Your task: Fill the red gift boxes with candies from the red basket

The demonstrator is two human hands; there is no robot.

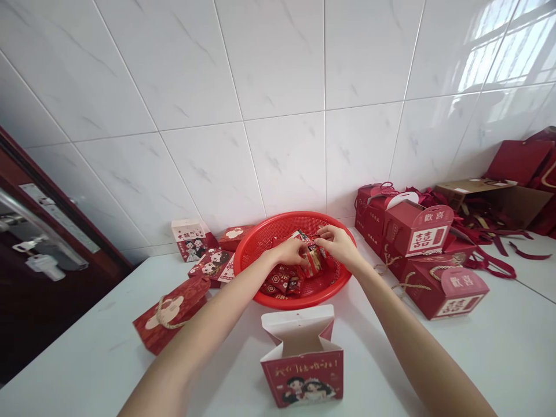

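Note:
Both of my hands are inside a red plastic basket that holds several small red wrapped packets. My left hand has its fingers curled on a red and gold snack packet. From the other side my right hand pinches at the upper end of this packet, its fingertips close together. Part of the packet is hidden by my fingers. In front of the basket stands a red gift box with a cartoon couple on it, its white-lined top flaps open.
A closed red box with a rope handle lies left, near smaller printed boxes. Stacked red gift boxes stand right, with ribbons and a cardboard box behind. A tiled wall bounds the white table.

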